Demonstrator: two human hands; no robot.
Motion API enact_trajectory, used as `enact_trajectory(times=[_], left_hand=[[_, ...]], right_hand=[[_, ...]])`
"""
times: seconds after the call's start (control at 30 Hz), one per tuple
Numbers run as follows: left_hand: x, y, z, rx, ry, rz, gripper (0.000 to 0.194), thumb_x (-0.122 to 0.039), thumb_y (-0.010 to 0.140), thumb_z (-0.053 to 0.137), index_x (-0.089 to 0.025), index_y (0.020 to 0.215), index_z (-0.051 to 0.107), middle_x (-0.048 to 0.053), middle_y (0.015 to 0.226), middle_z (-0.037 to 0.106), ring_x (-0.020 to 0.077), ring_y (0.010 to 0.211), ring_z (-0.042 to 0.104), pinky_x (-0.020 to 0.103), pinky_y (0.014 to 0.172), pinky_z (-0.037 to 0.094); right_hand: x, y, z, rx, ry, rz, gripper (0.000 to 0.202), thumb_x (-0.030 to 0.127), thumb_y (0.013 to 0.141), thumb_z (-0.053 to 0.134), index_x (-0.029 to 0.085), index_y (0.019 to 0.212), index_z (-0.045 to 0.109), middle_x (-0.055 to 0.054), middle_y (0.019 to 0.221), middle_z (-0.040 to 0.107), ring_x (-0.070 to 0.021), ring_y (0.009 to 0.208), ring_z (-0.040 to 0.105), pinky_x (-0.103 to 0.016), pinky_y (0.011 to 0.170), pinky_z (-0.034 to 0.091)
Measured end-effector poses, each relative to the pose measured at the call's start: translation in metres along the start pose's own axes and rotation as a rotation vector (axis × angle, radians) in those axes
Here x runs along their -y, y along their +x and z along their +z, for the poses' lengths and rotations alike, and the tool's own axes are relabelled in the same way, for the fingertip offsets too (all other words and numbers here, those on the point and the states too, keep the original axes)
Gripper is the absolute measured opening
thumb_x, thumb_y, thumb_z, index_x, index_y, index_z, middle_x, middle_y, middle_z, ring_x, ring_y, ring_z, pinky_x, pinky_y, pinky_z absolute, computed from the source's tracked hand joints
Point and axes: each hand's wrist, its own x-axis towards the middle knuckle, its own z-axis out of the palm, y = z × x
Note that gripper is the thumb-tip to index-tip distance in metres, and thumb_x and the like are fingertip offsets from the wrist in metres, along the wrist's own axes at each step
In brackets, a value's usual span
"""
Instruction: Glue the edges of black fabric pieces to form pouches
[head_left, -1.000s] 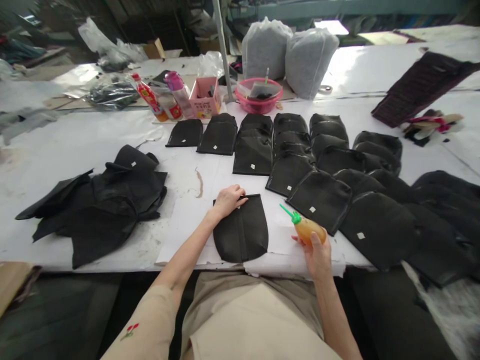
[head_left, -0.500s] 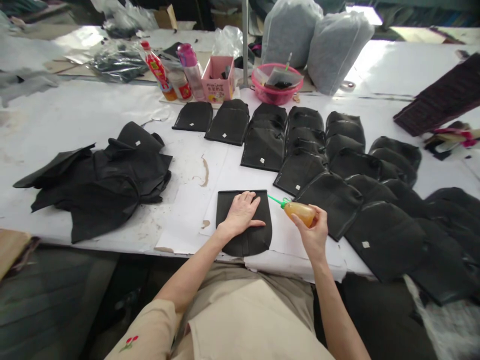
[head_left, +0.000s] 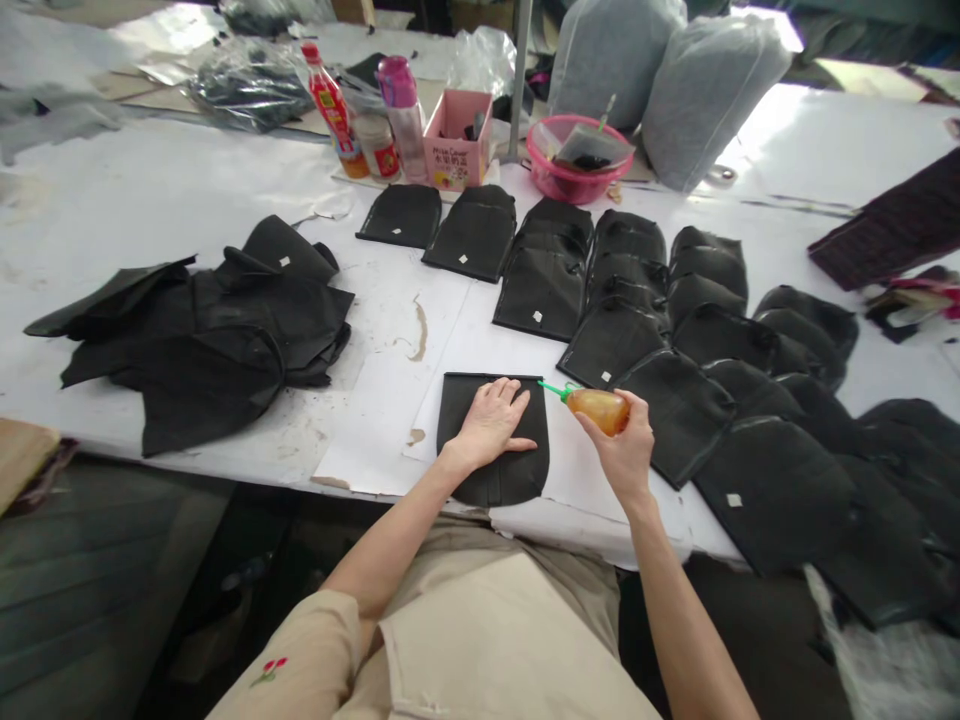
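A black, round-bottomed piece (head_left: pixel 465 480) that looks like leather lies flat on the white-covered table near its front edge. My left hand (head_left: pixel 491 425) rests on it with fingers stretched out and thumb apart. In my right hand (head_left: pixel 628 445) is a squeeze bottle (head_left: pixel 598 410) of amber liquid with a green nozzle, held on its side. The nozzle tip is at the upper right corner of the black piece; whether it touches, I cannot tell.
Rows of similar black pieces (head_left: pixel 540 290) overlap to the right and behind. A loose black heap (head_left: pixel 210 330) lies at left. Along the back stand a red-labelled bottle (head_left: pixel 330 110), a purple-lidded bottle (head_left: pixel 405 120), a pink box (head_left: pixel 457 150) and a pink basin (head_left: pixel 574 185).
The view has shifted slightly. The nozzle has come closer to the corner of the black piece, and the bottle lies more level. My left hand stays flat in place.
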Motion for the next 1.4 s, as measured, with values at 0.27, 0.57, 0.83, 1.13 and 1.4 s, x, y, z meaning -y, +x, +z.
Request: enact_trajectory(times=[0.27, 0.57, 0.83, 1.13, 1.4], left_hand=[[-0.001, -0.001, 0.0, 0.006, -0.005, -0.005, 0.082, -0.06, 0.078, 0.08, -0.011, 0.139, 0.056, 0.02, 0.146, 0.054, 0.0344, 0.137, 0.047, 0.046, 0.114, 0.038], [0.0, -0.001, 0.003, -0.005, -0.018, -0.003, 0.081, -0.059, 0.078, 0.08, -0.012, 0.139, 0.056, 0.02, 0.147, 0.053, 0.0345, 0.139, 0.047, 0.045, 0.115, 0.036], [0.0, -0.002, 0.003, -0.005, -0.023, -0.011, 0.08, -0.059, 0.078, 0.08, -0.012, 0.139, 0.055, 0.02, 0.147, 0.053, 0.0343, 0.139, 0.046, 0.045, 0.115, 0.035], [0.0, -0.002, 0.002, -0.013, -0.025, -0.011, 0.078, -0.058, 0.079, 0.08, -0.013, 0.139, 0.056, 0.02, 0.147, 0.053, 0.0341, 0.138, 0.046, 0.044, 0.114, 0.037], [0.0, -0.001, 0.001, 0.007, -0.036, -0.021, 0.077, -0.057, 0.08, 0.08, -0.014, 0.139, 0.056, 0.02, 0.148, 0.053, 0.034, 0.14, 0.046, 0.045, 0.115, 0.036]], right_hand=[[0.012, 0.006, -0.014, 0.103, -0.155, -0.26, 0.064, 0.069, 0.084, 0.069, 0.023, 0.126, 0.058, -0.008, 0.11, 0.064, -0.0282, 0.1, 0.066, -0.043, 0.088, 0.054], [0.02, 0.013, -0.012, 0.107, -0.184, -0.281, 0.064, 0.071, 0.084, 0.067, 0.024, 0.127, 0.058, -0.008, 0.11, 0.064, -0.0288, 0.099, 0.066, -0.047, 0.091, 0.053], [0.023, 0.007, -0.02, 0.121, -0.208, -0.257, 0.064, 0.072, 0.083, 0.067, 0.024, 0.125, 0.059, -0.009, 0.111, 0.065, -0.0305, 0.102, 0.066, -0.048, 0.091, 0.053], [0.024, -0.005, -0.029, 0.112, -0.167, -0.272, 0.059, 0.064, 0.083, 0.074, 0.025, 0.125, 0.059, -0.008, 0.108, 0.065, -0.0296, 0.1, 0.067, -0.044, 0.084, 0.055], [0.025, -0.016, -0.037, 0.119, -0.177, -0.269, 0.057, 0.06, 0.083, 0.076, 0.026, 0.126, 0.058, -0.006, 0.11, 0.065, -0.0282, 0.101, 0.066, -0.044, 0.089, 0.055]])
